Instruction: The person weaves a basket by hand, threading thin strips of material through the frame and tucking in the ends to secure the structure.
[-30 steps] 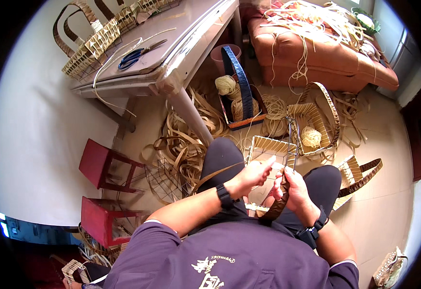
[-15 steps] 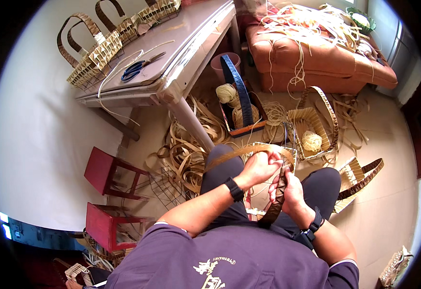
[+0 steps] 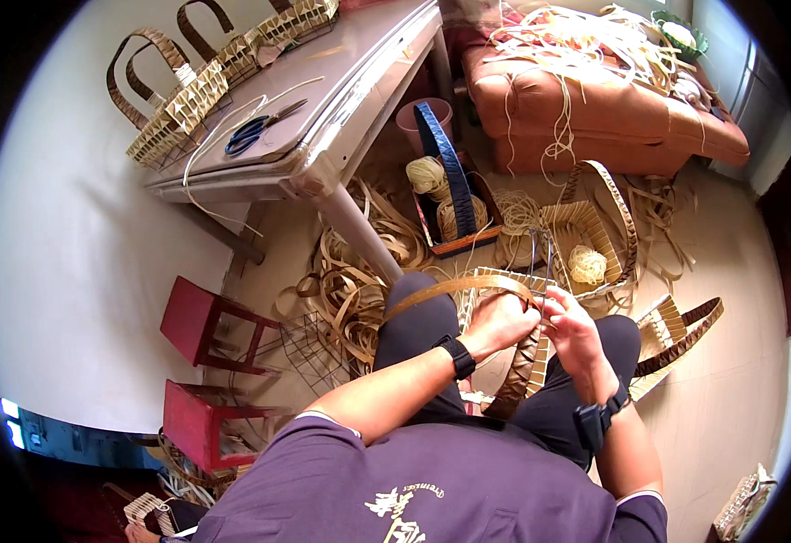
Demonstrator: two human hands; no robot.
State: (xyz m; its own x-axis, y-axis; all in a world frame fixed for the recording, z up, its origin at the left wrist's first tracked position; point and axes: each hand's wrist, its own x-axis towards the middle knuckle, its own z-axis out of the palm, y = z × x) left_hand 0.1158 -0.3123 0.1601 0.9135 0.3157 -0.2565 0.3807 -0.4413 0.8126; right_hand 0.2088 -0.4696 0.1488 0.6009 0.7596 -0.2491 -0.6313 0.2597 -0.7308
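Note:
Between my knees stands a wire-framed basket [image 3: 481,274] with a brown wrapped handle [image 3: 517,373] arching toward me. My left hand [image 3: 502,322] is closed around the upper part of this handle, its fingers partly hidden. From there a long tan flat strip [image 3: 433,290] loops out over my left knee. My right hand [image 3: 576,333] is at the far right side of the handle, thumb and fingers bent together in a pinch close to the left fingertips. What lies in that pinch is too small to make out.
Strips are heaped under the table [image 3: 232,176], which holds blue-handled scissors [image 3: 264,127] and finished baskets. More baskets stand ahead, including a blue-handled one [image 3: 454,172] and one [image 3: 658,348] by my right knee. Red stools [image 3: 198,326] are at left; an orange sofa [image 3: 576,127] is behind.
My right hand has let go of the handle's side and moved up and away from me to its top. My left hand has shifted slightly right and nearer me, turning over the handle.

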